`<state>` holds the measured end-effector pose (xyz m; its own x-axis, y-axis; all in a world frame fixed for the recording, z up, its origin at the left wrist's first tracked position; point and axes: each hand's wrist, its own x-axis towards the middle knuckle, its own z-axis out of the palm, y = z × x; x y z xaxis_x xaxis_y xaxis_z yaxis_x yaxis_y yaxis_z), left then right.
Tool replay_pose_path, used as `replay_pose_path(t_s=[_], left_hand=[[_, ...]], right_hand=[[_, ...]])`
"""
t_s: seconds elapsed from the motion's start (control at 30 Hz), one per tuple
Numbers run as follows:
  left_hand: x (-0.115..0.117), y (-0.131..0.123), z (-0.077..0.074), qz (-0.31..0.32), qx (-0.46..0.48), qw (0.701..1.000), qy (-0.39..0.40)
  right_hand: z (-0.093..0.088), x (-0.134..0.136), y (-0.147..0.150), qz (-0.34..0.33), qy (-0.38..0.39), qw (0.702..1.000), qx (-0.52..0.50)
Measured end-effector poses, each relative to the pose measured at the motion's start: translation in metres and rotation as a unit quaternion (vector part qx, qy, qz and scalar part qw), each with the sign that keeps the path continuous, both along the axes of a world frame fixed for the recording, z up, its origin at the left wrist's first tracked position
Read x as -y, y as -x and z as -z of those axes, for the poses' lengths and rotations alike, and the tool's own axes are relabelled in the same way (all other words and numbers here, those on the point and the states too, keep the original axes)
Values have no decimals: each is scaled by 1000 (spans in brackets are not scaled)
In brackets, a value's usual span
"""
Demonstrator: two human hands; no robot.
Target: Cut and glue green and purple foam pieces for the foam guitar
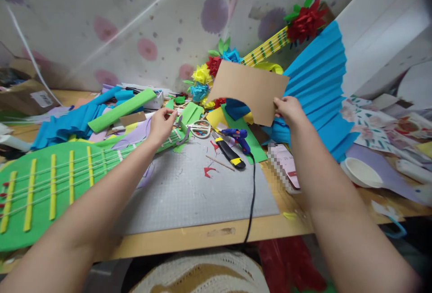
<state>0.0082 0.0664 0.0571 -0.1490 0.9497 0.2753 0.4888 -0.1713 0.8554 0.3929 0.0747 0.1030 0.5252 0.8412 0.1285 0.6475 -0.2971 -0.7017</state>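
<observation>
My right hand (pixel 289 110) grips the lower right edge of a brown cardboard piece (pixel 249 83) with a curved cut-out along its bottom, held up above the table. Over the neck of a green paper guitar (pixel 43 185), my left hand (pixel 163 125) has its fingers drawn together; what they hold, if anything, I cannot make out. Just right of those fingertips is a dark purple-grey curled strip (pixel 184 136). White-handled scissors (pixel 200 129), a blue glue gun (pixel 238 137) and a black and yellow utility knife (pixel 229 152) lie between and below my hands.
A grey cutting mat (pixel 202 198) with red scraps covers the table's front. The glue gun's black cord (pixel 252 198) hangs over the edge. Blue pleated paper (pixel 319 86), a phone (pixel 285 164) and a white dish (pixel 362 172) are at right; paper flowers (pixel 201 74) stand behind.
</observation>
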Motion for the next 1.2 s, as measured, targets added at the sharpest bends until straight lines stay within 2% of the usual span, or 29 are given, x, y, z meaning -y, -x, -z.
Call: replay_pose_path(t_s=[0.1,0.23,0.37,0.4,0.47,0.57,0.67,0.7,0.8,0.9,0.97,1.1,1.2], left_hand=[[3,-9,-7,15,49,998,-30],[0,-3,-27,-5,170,984,-60],[3,24,-60,9,273,962,24],[7,31,-67,36,278,959,52],[16,42,-72,99,210,968,97],[38,42,-61,167,31,975,145],[65,26,-36,225,-143,946,182],[74,21,-27,243,-193,935,173],[94,10,-7,254,-302,915,79],[102,7,4,237,-337,911,12],[104,5,10,234,-340,911,-2],[108,-4,28,265,-330,905,36],[108,-8,46,286,-334,895,81]], right_hand=[[-18,6,14,-14,-1,989,-146],[-34,21,41,-134,1,976,-172],[-32,41,89,-269,60,958,-80],[-27,45,104,-291,82,952,-39],[-12,52,136,-321,108,939,63],[16,57,177,-345,117,917,162],[38,60,199,-358,162,902,181],[42,62,200,-359,172,900,176],[45,71,192,-362,173,903,155],[43,85,177,-348,166,911,146],[45,93,168,-342,193,910,134],[60,97,166,-342,254,899,101],[72,92,173,-336,249,903,96]])
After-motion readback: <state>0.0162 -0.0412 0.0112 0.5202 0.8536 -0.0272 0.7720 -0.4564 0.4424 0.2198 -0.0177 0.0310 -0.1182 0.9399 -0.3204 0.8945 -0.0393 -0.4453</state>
